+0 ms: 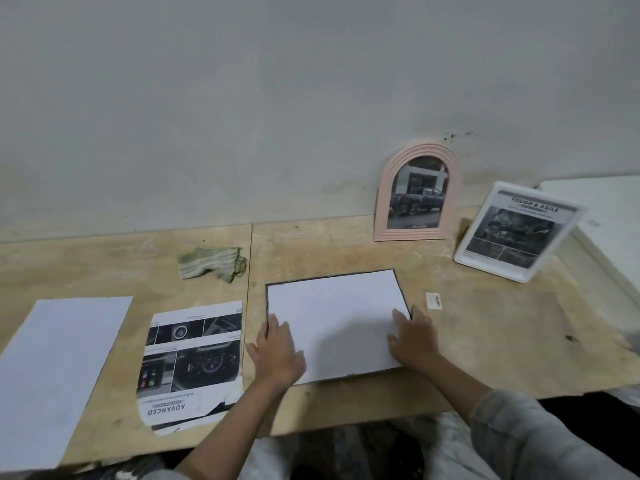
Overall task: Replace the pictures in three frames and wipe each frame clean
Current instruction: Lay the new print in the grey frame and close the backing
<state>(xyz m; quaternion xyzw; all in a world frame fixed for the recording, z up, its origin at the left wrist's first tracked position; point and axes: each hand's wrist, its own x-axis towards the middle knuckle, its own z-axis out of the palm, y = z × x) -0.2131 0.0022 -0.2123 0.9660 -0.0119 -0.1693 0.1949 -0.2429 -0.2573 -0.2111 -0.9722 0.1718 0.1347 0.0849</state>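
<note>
A plywood table (485, 348) is observed against a grey wall. Landmark: the dark-edged frame (336, 323), lying flat at table centre and covered by a white sheet. Behind and left of it, a crumpled green cloth (212, 262) is noted. Directly left, a printed car-interior picture (192, 365) lies flat; further left, a blank white sheet (59, 368). Behind and right, a pink arched frame (417, 195) and a white rectangular frame (516, 232) stand upright. A small label (433, 301) lies just right. The left hand (277, 351) and right hand (414, 336) are pressed flat, fingers extended, on the frame's near corners.
</note>
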